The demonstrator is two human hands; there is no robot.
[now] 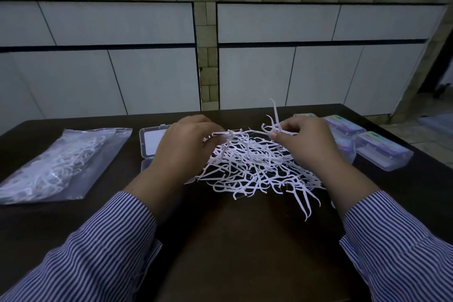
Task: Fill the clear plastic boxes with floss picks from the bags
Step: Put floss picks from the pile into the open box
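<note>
A loose heap of white floss picks [257,167] lies on the dark table between my hands. My left hand [186,147] pinches a small bunch of picks at the heap's upper left edge. My right hand [308,144] grips several picks, lifted a little above the heap, with one pick sticking upward. Behind my left hand lies an open clear plastic box [152,141], partly hidden by it. A clear bag full of floss picks [61,164] rests at the far left.
Several closed clear boxes with coloured labels [382,152] stand at the right, near the table's right edge. The dark table [245,240] has bare surface in front of the heap. White cabinet fronts rise beyond the table's far edge.
</note>
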